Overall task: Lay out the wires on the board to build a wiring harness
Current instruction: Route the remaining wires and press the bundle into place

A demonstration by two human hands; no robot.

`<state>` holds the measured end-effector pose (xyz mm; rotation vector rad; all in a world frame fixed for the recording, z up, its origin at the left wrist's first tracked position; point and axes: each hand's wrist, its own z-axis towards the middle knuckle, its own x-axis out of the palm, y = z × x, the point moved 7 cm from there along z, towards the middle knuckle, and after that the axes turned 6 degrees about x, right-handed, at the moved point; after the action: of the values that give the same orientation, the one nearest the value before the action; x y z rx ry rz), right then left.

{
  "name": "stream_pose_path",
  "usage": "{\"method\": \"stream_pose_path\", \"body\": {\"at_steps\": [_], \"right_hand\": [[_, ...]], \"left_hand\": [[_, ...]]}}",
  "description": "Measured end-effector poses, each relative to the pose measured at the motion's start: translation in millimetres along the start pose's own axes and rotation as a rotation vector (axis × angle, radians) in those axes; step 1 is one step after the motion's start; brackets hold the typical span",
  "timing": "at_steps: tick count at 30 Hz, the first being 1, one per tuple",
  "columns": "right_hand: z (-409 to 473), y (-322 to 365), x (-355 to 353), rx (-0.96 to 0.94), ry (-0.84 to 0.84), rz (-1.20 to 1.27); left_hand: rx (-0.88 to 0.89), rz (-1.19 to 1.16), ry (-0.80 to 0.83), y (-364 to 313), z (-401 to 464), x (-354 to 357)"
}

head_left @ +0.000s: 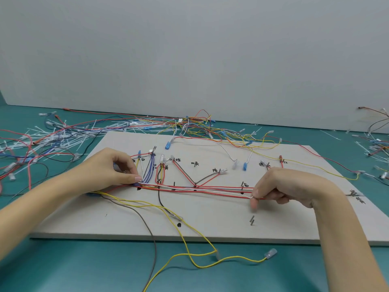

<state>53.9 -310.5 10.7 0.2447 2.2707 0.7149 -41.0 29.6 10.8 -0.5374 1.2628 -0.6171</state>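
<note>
A pale wiring board lies flat on the green table, with small pegs and handwritten labels. A bundle of red, white and dark wires runs left to right across its middle. My left hand presses the bundle's left end down near blue wire loops, its fingertips on the wires. My right hand pinches the right end of the red and white wires between thumb and fingers and holds them taut just above the board.
Loose yellow wires and a brown wire trail off the board's front edge. A heap of spare wires and white cable ties covers the table behind and to the left. More wires lie at the far right. A grey wall stands behind.
</note>
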Motion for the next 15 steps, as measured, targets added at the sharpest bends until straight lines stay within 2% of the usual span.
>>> {"method": "stream_pose_path", "body": {"at_steps": [5, 8, 15], "right_hand": [[1, -3, 2, 0.131, -0.039, -0.008], [1, -3, 0, 0.163, -0.075, 0.012], [3, -2, -9, 0.169, -0.217, 0.068]], "left_hand": [[0.065, 0.095, -0.091, -13, 1, 0], [0.175, 0.16, -0.117, -41, 2, 15], [0.431, 0.242, 0.087, -109, 16, 86]]}}
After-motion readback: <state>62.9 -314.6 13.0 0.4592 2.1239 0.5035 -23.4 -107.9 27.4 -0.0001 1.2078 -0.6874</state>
